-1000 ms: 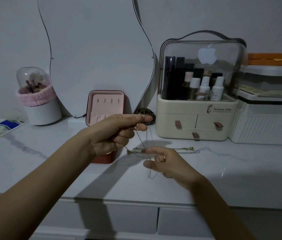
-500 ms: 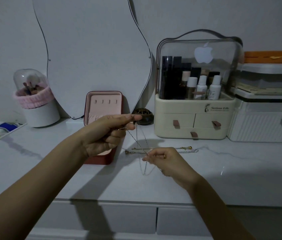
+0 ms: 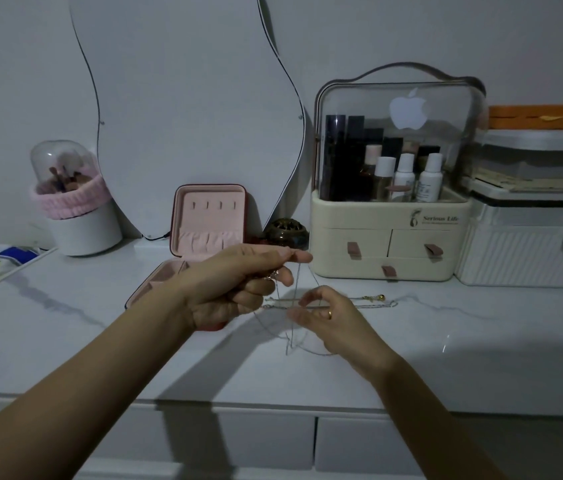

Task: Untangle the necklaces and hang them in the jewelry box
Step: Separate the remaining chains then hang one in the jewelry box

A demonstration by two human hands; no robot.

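Both hands busy: left hand [image 3: 238, 282] pinches tangled necklaces [image 3: 290, 327] above surface [image 3: 446, 341]; right hand [image 3: 328, 317] picks at a strand. Untangling underway; next, prob. tease loops apart w/ care, then jewelry box [image 3: 209, 220] hooks.

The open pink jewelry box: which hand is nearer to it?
Left. The left hand overlaps the pink jewelry box in view; the right hand sits farther right.
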